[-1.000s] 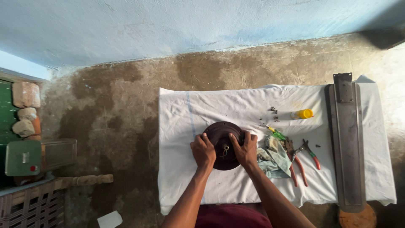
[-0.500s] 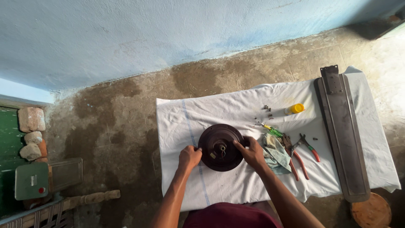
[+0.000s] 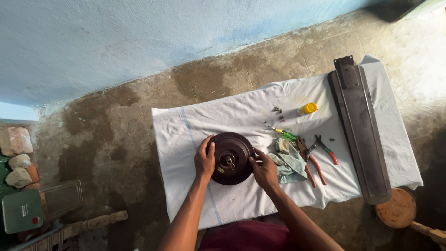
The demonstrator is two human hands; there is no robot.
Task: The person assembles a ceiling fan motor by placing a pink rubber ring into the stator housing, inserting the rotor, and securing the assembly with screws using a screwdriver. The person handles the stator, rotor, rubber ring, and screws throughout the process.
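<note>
On the white cloth (image 3: 232, 118) spread over the floor lay a long fan blade (image 3: 362, 135); the round brown motor housing (image 3: 231, 158) sat mid-cloth, left hand (image 3: 204, 160) gripping its rim, right hand (image 3: 265, 169) pinching at its hub. Steady bracing seemed needed next.

The round fan motor housing (image 3: 231, 158) looks like dark brown painted metal with a dull sheen, smooth on its domed face. It sits on a white cotton-like cloth (image 3: 232, 121), matt and lightly creased. At three o'clock from the housing lies a crumpled grey-green rag (image 3: 289, 160), soft and matt. Just beyond it, the pliers (image 3: 310, 160) show dark bare metal jaws and glossy red plastic grips. The long fan blade (image 3: 360, 130), further towards three o'clock, is dark, smooth metal with a faint gloss. The floor (image 3: 121, 135) is rough, stained concrete. At nine o'clock, a turned wooden leg (image 3: 88, 226) looks worn and matt.
</note>
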